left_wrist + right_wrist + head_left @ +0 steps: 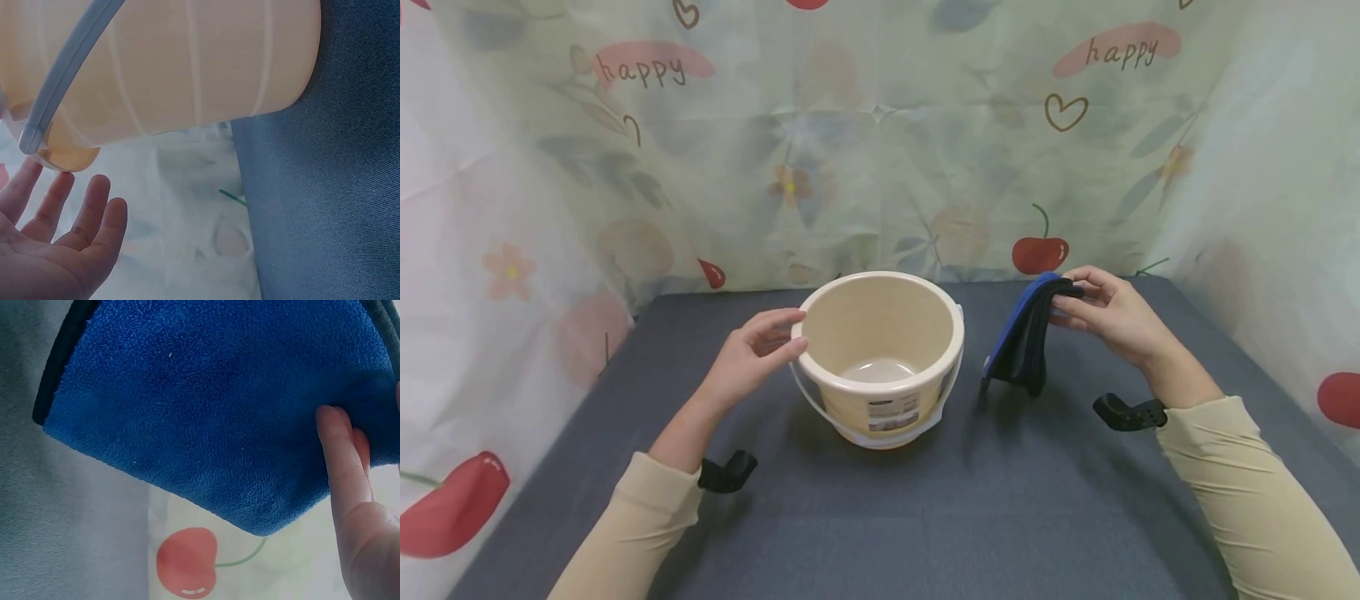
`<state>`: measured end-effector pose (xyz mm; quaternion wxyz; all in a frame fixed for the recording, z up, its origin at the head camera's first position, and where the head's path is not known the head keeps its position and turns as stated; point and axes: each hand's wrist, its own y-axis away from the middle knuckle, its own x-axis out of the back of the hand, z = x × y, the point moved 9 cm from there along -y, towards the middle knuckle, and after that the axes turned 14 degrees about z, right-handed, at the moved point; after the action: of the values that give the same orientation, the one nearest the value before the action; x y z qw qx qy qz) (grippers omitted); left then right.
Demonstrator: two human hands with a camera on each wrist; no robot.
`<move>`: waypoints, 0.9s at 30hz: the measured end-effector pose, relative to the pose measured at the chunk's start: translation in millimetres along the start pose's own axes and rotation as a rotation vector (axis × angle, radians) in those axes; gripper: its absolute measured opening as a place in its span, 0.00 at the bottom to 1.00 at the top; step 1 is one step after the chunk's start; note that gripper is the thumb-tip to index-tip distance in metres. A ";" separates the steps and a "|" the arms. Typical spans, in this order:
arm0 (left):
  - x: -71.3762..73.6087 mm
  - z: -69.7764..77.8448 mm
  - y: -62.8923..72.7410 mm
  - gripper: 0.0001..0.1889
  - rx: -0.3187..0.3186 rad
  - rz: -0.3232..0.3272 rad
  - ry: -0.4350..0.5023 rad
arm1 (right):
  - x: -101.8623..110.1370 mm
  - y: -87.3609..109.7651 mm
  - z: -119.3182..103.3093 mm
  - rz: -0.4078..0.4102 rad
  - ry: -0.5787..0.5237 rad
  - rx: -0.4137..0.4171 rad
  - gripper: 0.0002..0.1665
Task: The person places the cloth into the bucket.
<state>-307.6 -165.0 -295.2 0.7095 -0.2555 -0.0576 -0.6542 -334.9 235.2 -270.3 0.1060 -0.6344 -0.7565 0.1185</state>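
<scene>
1. The cream plastic bucket [880, 325] stands upright at the frame's centre on the dark blue-grey counter [925, 542].
2. The left hand [745, 354], left of centre, touches the bucket's rim with its fingertips; its grip is spread and loose.
3. The right hand [1112, 318], right of centre, has its grip pinched on the upper part of the blue-and-black cloth [1028, 342], which hangs right of the bucket.

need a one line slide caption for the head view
Left hand at a cream bucket on a dark table, right hand holding a blue-and-black cloth.
</scene>
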 end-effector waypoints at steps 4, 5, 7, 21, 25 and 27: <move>-0.1 -0.2 0.2 0.26 0.005 -0.002 0.005 | -0.9 -0.8 -6.6 0.002 -0.012 0.013 0.13; -0.2 -0.1 0.3 0.26 0.005 -0.002 0.007 | -1.0 -0.8 -8.2 0.004 -0.013 0.014 0.13; -0.3 0.1 0.4 0.26 0.005 -0.002 0.007 | -1.4 -0.7 -11.7 0.008 -0.023 0.017 0.13; -0.6 -0.1 1.3 0.25 -0.003 -0.004 0.007 | -0.6 -2.0 -29.2 0.046 -0.134 0.029 0.16; -0.6 -0.3 0.8 0.25 -0.004 -0.003 0.000 | -1.0 -2.7 -35.3 0.045 -0.183 0.036 0.17; -0.4 -0.3 0.7 0.25 -0.008 -0.002 -0.005 | -0.3 -3.5 -38.5 0.051 -0.195 0.041 0.17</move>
<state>-307.1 -164.8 -295.9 0.7077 -0.2599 -0.0567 -0.6545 -326.2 236.0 -232.7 0.0418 -0.6367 -0.7441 0.1979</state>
